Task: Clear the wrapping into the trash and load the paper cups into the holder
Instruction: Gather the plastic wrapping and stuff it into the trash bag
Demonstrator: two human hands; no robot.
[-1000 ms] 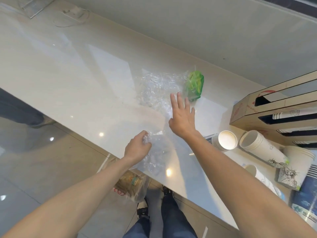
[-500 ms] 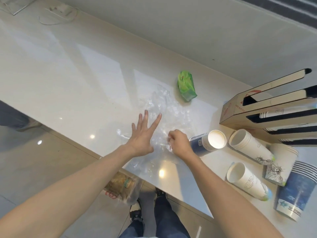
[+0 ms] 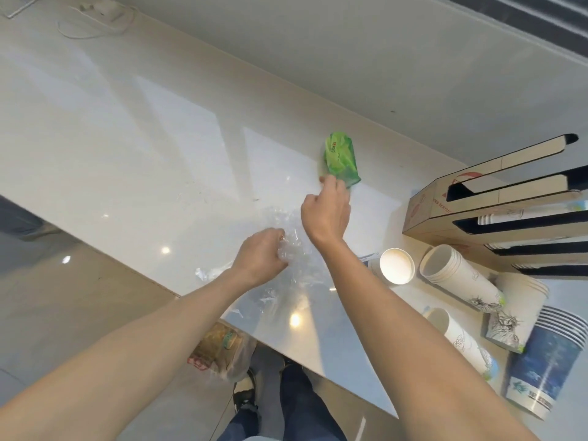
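Crumpled clear plastic wrapping [image 3: 288, 281] lies on the white counter [image 3: 127, 154] near its front edge. My left hand [image 3: 262, 254] is closed on a bunch of it. My right hand [image 3: 327, 211] reaches further back, its fingertips at the lower end of a green wrapper [image 3: 340, 157]; whether they grip it I cannot tell. Stacks of paper cups lie to the right: a white stack [image 3: 458, 275], a blue stack [image 3: 547, 361] and others. A cardboard cup holder [image 3: 426, 214] with slotted tubes stands at the right, one tube with cups inside.
A trash bag [image 3: 222, 351] with wrappers hangs below the counter's front edge, by my legs. A white cable and charger [image 3: 95, 17] lie at the far left back. A wall runs behind the counter.
My left hand, spread flat before, has closed on the clear wrapping. My right hand left the wrapping and moved back to the green wrapper.
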